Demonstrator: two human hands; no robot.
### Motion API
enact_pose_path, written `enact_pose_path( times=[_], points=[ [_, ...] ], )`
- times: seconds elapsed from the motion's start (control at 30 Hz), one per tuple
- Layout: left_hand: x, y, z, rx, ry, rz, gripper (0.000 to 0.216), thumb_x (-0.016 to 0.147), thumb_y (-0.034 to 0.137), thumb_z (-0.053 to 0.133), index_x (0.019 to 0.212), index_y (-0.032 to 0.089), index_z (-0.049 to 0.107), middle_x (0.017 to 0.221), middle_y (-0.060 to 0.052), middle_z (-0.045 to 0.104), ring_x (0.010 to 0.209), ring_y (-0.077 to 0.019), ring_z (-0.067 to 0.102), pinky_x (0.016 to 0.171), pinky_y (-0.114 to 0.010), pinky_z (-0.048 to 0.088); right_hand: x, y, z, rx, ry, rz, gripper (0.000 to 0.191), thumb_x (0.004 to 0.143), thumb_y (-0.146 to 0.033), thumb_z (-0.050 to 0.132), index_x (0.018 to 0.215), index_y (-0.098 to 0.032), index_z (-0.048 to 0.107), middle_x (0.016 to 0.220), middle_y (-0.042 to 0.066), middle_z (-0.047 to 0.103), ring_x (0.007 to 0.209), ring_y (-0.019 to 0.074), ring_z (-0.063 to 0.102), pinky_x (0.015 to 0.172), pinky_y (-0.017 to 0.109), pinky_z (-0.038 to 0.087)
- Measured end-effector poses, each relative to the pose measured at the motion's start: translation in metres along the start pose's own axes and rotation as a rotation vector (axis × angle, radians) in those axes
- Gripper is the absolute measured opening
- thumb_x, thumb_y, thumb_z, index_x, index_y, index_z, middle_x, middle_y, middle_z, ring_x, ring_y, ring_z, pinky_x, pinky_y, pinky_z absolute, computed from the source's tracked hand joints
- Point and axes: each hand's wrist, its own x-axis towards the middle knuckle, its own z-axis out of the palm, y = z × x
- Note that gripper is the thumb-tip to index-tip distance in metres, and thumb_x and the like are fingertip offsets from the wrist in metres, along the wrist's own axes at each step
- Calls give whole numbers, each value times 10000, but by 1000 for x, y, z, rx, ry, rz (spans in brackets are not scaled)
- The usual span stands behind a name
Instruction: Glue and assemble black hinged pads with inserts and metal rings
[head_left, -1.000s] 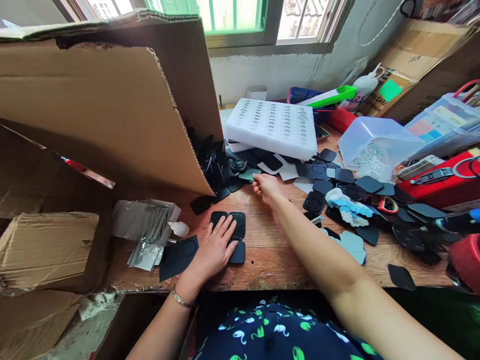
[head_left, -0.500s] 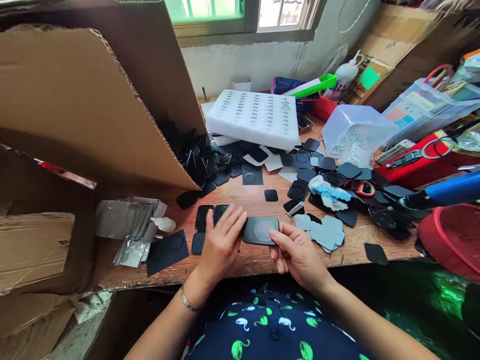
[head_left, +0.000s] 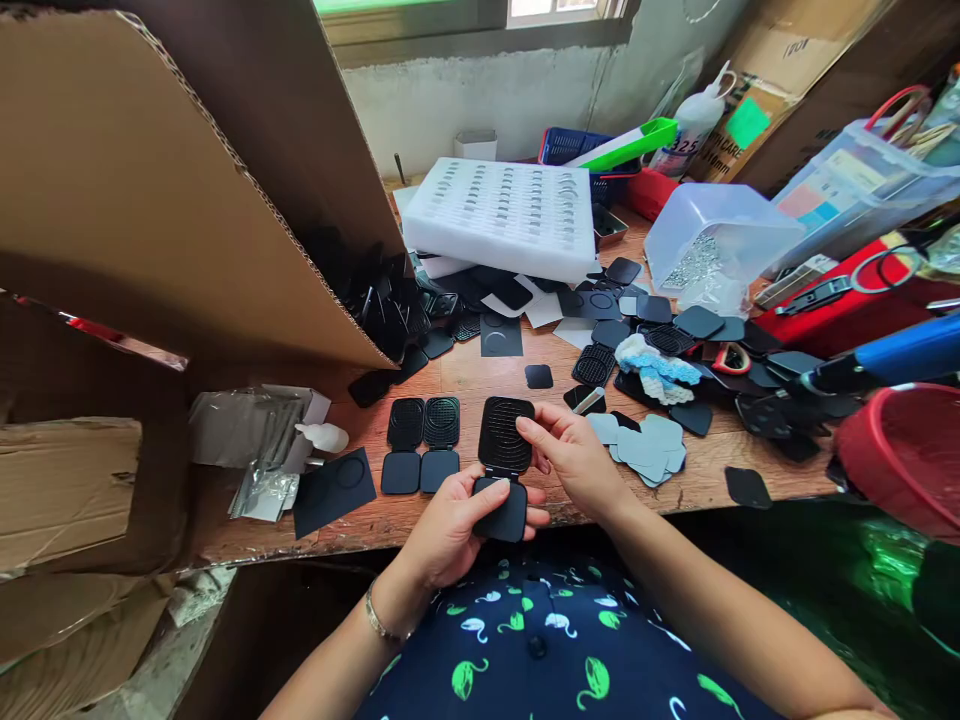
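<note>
I hold a black hinged case (head_left: 504, 455) opened flat over the table's front edge. Its ribbed upper half points away from me and its smooth lower half lies in my left hand (head_left: 457, 525), whose fingers are wrapped round it. My right hand (head_left: 571, 455) pinches the right side of the ribbed half. Two more opened black cases (head_left: 422, 443) lie side by side on the wooden table (head_left: 480, 380) just left of my hands.
A large tipped cardboard box (head_left: 187, 200) spills black cases at the left. A white foam tray (head_left: 502, 215) sits at the back. Loose black and grey pieces (head_left: 645, 445), a clear tub (head_left: 712, 245), a red bowl (head_left: 900, 455) and foil bags (head_left: 262, 450) crowd the table.
The case in my hands was closed and held level between both hands; now it is open. My left hand has shifted under its lower half, uncovering the two opened cases on the table.
</note>
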Motion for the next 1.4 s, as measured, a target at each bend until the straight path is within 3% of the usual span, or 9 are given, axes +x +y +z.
enact_pose_path(
  times=[0.13,0.27,0.5,0.7,0.83,0.9,1.03,1.17,1.4],
  points=[
    [-5,-1,-7,-43,2,-55,442,797,343,808,1091,87,600,1038,-212,761,919,-303,763,718,-308,641,9,1,-5,-30,15,6,390,784,-527,740,821,-154,634,655,-24,563,486,57,398,444,208,304],
    [-8,-1,-13,-54,8,-70,402,811,341,795,1058,82,612,1021,-213,764,878,-289,770,676,-279,642,16,6,-7,-44,8,53,412,759,-542,749,816,-153,622,580,-49,519,455,57,398,431,203,278],
    [-3,-6,-13,-27,135,-40,407,807,372,800,1030,88,612,902,-176,777,763,-246,773,602,-244,631,19,8,1,-99,-55,29,365,752,-456,773,905,-144,659,768,9,633,588,87,516,487,201,391],
    [1,-8,-14,-45,118,-22,492,724,439,862,990,97,629,866,-150,776,759,-250,771,624,-255,635,10,5,6,-319,-30,-168,257,876,-380,667,992,-153,694,802,28,672,651,121,561,532,221,440],
    [2,-10,-17,-62,109,-25,503,708,450,870,983,98,640,863,-139,774,765,-255,771,619,-253,628,-1,1,11,-581,-39,-446,121,919,-263,610,932,-177,694,791,27,685,696,135,591,644,251,463],
    [1,-12,-19,-57,88,-22,502,724,457,858,998,98,639,869,-142,774,769,-256,771,622,-253,624,-4,0,11,-635,-28,-503,152,931,-262,586,828,-178,658,723,16,650,655,124,566,623,246,439],
    [-2,-16,-18,-17,18,-14,536,752,485,832,1059,101,621,913,-157,773,809,-258,773,677,-263,621,1,0,5,-498,24,-231,405,951,-426,568,637,-185,486,531,-41,458,477,78,425,462,220,313],
    [-3,-20,-17,26,7,2,574,745,515,828,1068,94,607,960,-184,769,855,-271,770,732,-292,619,12,9,-1,-187,-8,59,478,858,-601,644,673,-184,501,519,-56,454,402,64,395,381,203,258],
    [5,-29,-26,60,62,26,553,753,514,817,1057,106,602,970,-174,770,842,-265,770,724,-301,611,26,26,-3,-73,-2,202,538,706,-661,753,655,-182,512,450,-66,441,357,58,387,339,175,229]
  ],
)
